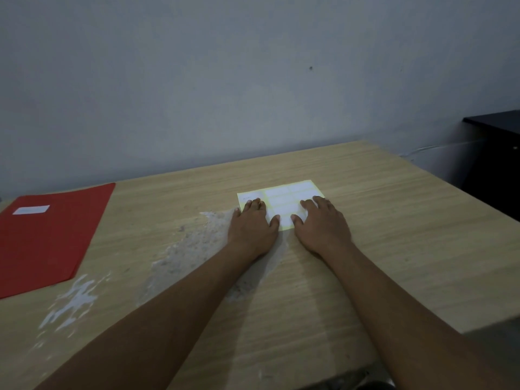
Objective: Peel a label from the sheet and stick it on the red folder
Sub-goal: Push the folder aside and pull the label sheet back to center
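Note:
A yellow-backed label sheet (284, 195) with several white labels lies flat on the wooden table (394, 220), in the middle. My left hand (251, 226) rests palm down on the sheet's left part, fingers spread. On the sheet's right part lies my right hand (322, 223), also flat. Neither hand holds anything. The red folder (47, 240) lies at the table's left edge, apart from both hands. One white label (31, 210) is stuck near its far left corner.
Worn pale patches (197, 249) mark the table surface left of my left arm. A grey wall stands behind the table. A dark cabinet (495, 164) stands at the far right, beyond the table's right edge.

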